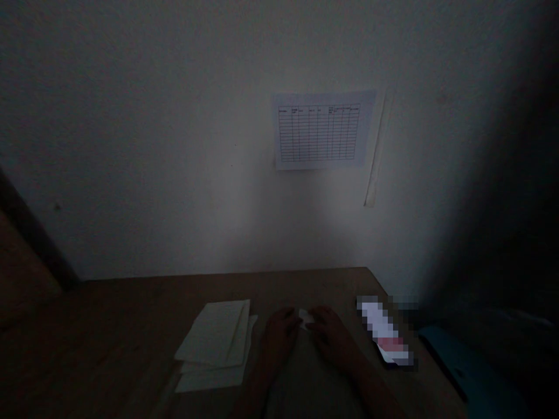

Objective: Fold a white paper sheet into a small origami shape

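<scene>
Left hand (279, 336) and right hand (332, 336) curled around small white paper (305, 318); hold unconfirmed, dim light. A slip could lose it among loose sheets (213, 343) at nine o'clock.

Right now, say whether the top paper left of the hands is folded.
Apparently folded: the top sheet shows a creased flap at its right.

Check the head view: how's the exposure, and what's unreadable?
Head view: underexposed throughout; the left hand and right hand sink into shadow, losing finger detail; the far right falls nearly black; the white-and-red rectangular object is pixelated; the ruled white paper chart on the wall is too soft to read its headings.
</scene>
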